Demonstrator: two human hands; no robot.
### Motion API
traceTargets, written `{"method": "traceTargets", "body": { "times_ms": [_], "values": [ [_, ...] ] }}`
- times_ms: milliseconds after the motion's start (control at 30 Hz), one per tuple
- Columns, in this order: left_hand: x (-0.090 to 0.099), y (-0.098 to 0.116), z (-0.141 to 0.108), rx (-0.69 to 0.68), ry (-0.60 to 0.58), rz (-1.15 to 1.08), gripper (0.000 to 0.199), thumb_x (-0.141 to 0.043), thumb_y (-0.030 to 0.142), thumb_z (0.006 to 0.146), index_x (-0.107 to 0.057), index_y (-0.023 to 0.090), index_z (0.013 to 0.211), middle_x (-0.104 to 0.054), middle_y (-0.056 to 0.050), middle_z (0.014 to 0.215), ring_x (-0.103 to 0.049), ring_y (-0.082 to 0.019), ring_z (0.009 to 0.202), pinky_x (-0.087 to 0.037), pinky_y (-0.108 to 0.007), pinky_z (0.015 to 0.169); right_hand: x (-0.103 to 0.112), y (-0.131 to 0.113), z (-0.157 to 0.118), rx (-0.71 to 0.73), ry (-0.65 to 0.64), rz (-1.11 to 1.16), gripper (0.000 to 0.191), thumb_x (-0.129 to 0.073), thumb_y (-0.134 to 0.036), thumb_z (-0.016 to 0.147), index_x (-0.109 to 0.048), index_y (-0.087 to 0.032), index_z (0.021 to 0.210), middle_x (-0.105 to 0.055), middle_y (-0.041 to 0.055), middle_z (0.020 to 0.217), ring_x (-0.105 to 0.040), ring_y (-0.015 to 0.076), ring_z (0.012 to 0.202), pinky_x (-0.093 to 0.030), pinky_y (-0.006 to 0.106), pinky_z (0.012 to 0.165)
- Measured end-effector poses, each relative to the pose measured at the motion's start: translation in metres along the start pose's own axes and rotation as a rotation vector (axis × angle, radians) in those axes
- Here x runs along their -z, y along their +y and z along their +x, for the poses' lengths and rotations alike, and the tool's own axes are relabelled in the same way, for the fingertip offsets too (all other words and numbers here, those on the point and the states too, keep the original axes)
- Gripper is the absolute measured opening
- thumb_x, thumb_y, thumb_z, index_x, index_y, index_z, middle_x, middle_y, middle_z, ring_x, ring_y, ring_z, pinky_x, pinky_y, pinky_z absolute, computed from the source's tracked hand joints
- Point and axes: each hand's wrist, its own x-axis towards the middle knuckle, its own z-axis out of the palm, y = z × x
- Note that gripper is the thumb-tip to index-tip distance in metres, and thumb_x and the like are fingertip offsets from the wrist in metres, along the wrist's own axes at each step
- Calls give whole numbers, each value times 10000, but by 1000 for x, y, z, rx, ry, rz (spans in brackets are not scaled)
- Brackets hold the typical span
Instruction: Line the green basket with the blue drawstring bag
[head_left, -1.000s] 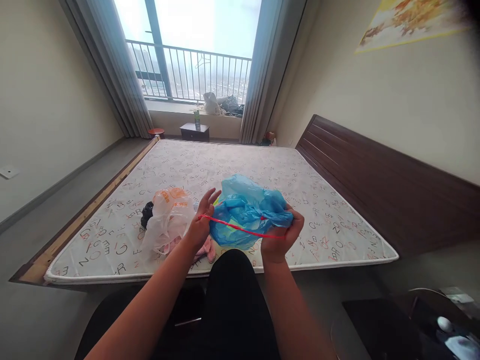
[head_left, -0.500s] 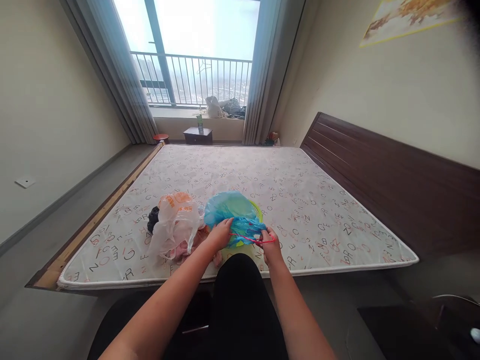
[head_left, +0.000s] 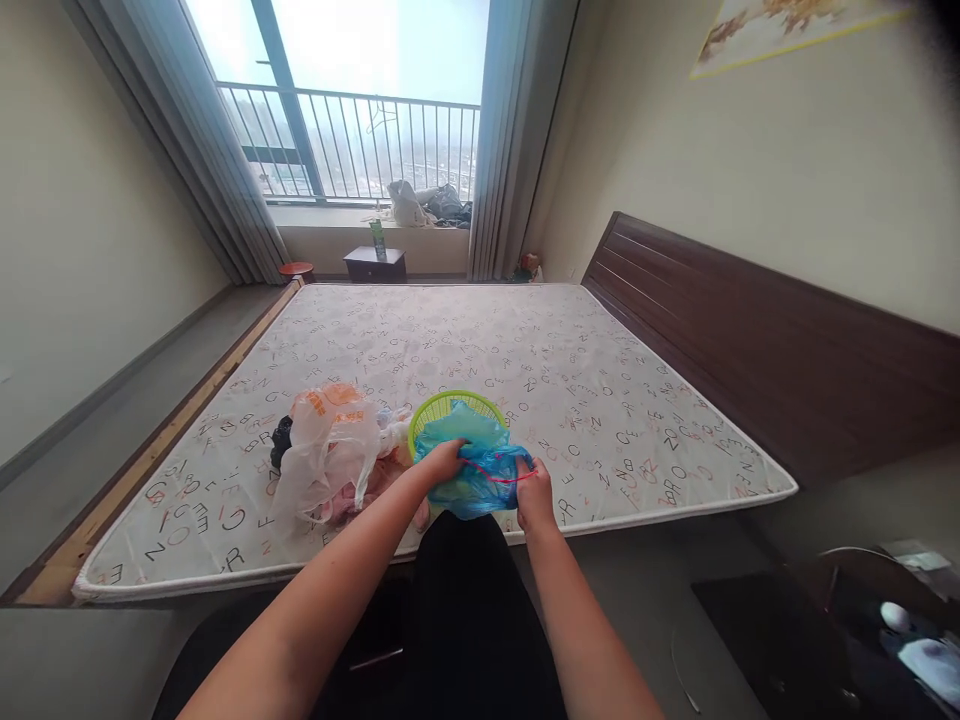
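A thin blue plastic bag with a red drawstring is stretched between my two hands. My left hand is closed on its left part. At its right end, my right hand grips the gathered plastic and the string. Behind and partly beneath the bag is a lime-green basket. Left of the basket lies a heap of crumpled clear and white plastic bags, with orange print on top and a black bundle at its left side.
The patterned mattress lies under these things, with a dark wooden headboard on the right. Beyond it are a small dark nightstand and a red stool. A dark table with items is at lower right.
The blue bag has dropped lower and flattened, showing more of the green basket's rim behind it. Both hands still hold the bag. The view has shifted slightly right.
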Motion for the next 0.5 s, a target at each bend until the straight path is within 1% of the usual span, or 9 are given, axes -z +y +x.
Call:
{"method": "traceTargets", "body": {
  "times_ms": [33,100,200,267,367,400,433,467,500],
  "values": [
    [8,-1,1,6,48,-27,433,-677,164,789,-684,169,1222,-735,-135,1156,-672,-285,1106,-503,-380,980,7,2,6,-29,5,8,366,-709,-493,732,-619,-187,910,-687,-6,760,-619,149,645,-508,251,591],
    [27,-4,3,35,156,-92,438,-608,185,848,-647,158,1284,-724,-130,1173,-664,-256,1091,-509,-357,957,19,6,19,-96,-2,4,403,-750,-465,669,-632,-174,922,-687,-4,731,-616,155,616,-508,261,567],
    [58,-11,6,137,344,-271,406,-582,169,831,-672,145,1226,-735,-109,1095,-674,-212,968,-522,-293,837,33,9,37,-146,-14,-13,440,-784,-436,597,-630,-166,909,-677,-6,689,-609,155,586,-502,261,550],
    [74,-17,6,200,416,-348,415,-608,169,795,-681,148,1203,-735,-95,1053,-669,-192,893,-510,-266,771,37,8,44,-135,2,-33,449,-779,-436,586,-620,-168,909,-666,-9,685,-604,151,580,-490,251,540],
    [88,-23,4,284,498,-366,530,-658,199,769,-617,141,1295,-724,-104,1056,-663,-184,863,-497,-256,747,37,2,47,-75,-16,-157,451,-706,-470,660,-626,-164,982,-665,13,745,-596,159,584,-479,263,526],
    [90,-23,3,314,533,-375,543,-653,202,776,-597,130,1311,-721,-115,1062,-663,-187,871,-497,-260,751,35,-1,45,-30,-33,-236,464,-675,-473,691,-630,-162,1032,-680,39,816,-617,176,632,-500,285,558],
    [89,-21,2,338,558,-387,524,-635,199,789,-593,118,1305,-719,-123,1058,-663,-191,878,-499,-264,754,32,-5,42,40,-49,-334,496,-655,-464,711,-629,-159,1101,-692,76,928,-650,205,729,-532,320,629],
    [87,-18,0,351,567,-397,480,-612,194,804,-608,110,1276,-721,-126,1041,-663,-194,879,-501,-267,753,28,-9,39,133,-62,-442,547,-648,-448,722,-613,-157,1185,-681,119,1075,-667,243,880,-553,369,740],
    [84,-13,-2,349,555,-408,425,-589,194,820,-630,110,1235,-726,-119,1012,-663,-193,870,-504,-268,748,22,-14,34,242,-72,-554,615,-652,-426,727,-578,-157,1274,-634,158,1235,-640,283,1063,-537,422,873]
  ]
}}
